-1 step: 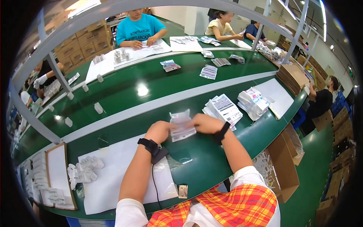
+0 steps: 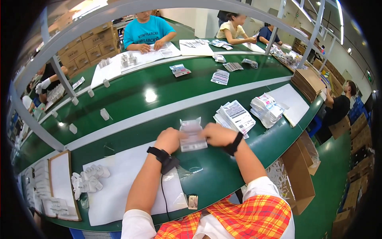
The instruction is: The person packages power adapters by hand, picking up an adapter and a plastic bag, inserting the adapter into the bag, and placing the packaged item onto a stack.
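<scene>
My left hand (image 2: 170,139) and my right hand (image 2: 216,134) both grip a small clear plastic packet with a printed insert (image 2: 191,134), held between them just above the green table (image 2: 207,175). Each wrist wears a black band. A loose clear bag (image 2: 187,169) lies flat on the table under my left wrist. To the right of my right hand sits a stack of printed leaflets (image 2: 235,115), and beyond it a pile of filled packets (image 2: 266,109).
A white sheet (image 2: 119,187) with small white parts (image 2: 88,178) lies at my left. A green conveyor belt (image 2: 159,95) runs across, carrying packets (image 2: 220,76). People sit working on its far side. Cardboard boxes (image 2: 298,175) stand at my right.
</scene>
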`<state>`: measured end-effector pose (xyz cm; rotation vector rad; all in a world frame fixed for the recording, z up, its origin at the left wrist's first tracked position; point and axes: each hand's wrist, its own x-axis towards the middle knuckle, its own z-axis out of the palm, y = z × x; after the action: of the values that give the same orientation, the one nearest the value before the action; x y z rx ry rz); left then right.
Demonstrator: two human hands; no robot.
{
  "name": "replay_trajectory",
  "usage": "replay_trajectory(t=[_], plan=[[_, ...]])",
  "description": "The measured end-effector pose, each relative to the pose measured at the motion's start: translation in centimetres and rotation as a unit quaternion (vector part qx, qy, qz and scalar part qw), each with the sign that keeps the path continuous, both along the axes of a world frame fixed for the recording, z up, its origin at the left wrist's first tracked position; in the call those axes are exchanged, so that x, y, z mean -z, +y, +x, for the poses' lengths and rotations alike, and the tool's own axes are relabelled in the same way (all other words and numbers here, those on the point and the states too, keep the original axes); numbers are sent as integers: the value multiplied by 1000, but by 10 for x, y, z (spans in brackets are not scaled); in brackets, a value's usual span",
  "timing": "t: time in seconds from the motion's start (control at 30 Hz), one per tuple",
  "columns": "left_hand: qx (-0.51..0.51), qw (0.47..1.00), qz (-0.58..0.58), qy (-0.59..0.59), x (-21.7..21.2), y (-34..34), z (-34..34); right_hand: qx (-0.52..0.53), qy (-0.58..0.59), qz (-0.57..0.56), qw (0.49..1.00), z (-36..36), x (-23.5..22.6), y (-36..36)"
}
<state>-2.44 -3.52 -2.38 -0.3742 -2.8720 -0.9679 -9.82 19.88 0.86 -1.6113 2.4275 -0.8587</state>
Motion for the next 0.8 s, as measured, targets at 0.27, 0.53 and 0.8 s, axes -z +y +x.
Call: replay_trajectory(t=[0.27, 0.53, 0.8], plan=[[46, 996, -54, 56, -14, 31, 22, 79, 92, 21, 992, 62, 1, -39], [-30, 994, -57, 84, -14, 26, 21, 44, 65, -21, 997, 41, 3, -44], [76, 997, 2, 7, -16, -7, -2, 34, -2, 26, 999, 39, -8, -54]])
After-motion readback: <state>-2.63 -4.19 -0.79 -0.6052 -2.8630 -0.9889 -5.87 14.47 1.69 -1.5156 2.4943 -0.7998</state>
